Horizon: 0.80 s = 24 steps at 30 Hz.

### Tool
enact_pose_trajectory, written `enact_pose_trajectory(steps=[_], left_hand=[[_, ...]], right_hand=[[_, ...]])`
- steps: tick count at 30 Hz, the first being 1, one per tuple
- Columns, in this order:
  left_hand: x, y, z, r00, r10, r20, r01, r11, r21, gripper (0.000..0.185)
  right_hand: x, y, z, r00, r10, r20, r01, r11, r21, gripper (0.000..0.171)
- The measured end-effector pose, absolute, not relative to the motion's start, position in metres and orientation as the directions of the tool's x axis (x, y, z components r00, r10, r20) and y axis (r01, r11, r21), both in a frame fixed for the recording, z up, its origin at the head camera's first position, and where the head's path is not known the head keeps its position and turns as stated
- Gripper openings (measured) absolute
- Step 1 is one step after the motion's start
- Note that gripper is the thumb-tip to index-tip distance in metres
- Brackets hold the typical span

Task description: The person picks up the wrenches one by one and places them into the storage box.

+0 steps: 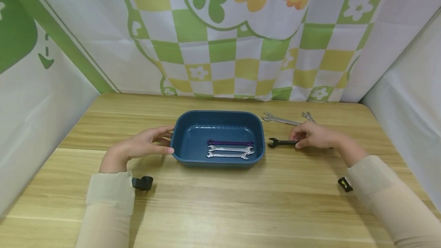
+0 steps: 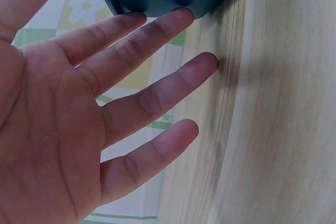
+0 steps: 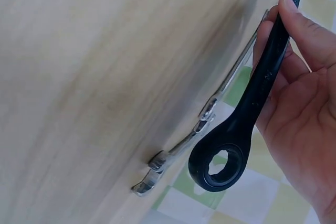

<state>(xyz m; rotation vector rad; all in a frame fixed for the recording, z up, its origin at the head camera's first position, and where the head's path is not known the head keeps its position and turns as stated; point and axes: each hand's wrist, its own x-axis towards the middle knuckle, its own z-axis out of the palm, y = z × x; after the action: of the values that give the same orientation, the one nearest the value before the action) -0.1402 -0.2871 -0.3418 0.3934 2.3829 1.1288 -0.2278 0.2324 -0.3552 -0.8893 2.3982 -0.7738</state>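
Note:
A blue plastic bin (image 1: 218, 162) stands mid-table with three wrenches inside: a purple wrench (image 1: 230, 143) and two silver ones, a larger wrench (image 1: 231, 149) and a smaller wrench (image 1: 227, 155). At the bin's left side is my left hand (image 1: 146, 142), fingers extended and spread, fingertips touching the wall. My right hand (image 1: 318, 137) pinches a black combination wrench (image 3: 257, 87) between thumb and fingers, to the right of the bin. Its open end points toward the bin in the head view. The right wrist view shows its ring end hanging below the hand.
Behind my right hand lie two silver wrenches, one long (image 1: 280, 119) and one partly hidden by the hand (image 1: 308, 116). A patterned curtain (image 1: 220, 56) hangs along the back edge of the wooden table (image 1: 206, 209). White cloth walls close off both sides.

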Motion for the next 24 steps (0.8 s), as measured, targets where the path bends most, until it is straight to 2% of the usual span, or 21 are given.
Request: enact_pose_trajectory(steps=[10,24], left_hand=[[-0.141,-0.288,-0.343,-0.848,0.452,-0.276,0.072,0.615,0.785,0.083],[-0.142,-0.287,-0.342,-0.846,0.459,-0.273,0.078,0.611,0.787,0.083]], right_hand=[[-0.225,0.231,-0.346,-0.705,-0.678,-0.207,-0.435,0.644,-0.630,0.016],[-0.224,0.226,-0.327,-0.715,-0.690,-0.113,-0.498,0.617,-0.610,0.017]])
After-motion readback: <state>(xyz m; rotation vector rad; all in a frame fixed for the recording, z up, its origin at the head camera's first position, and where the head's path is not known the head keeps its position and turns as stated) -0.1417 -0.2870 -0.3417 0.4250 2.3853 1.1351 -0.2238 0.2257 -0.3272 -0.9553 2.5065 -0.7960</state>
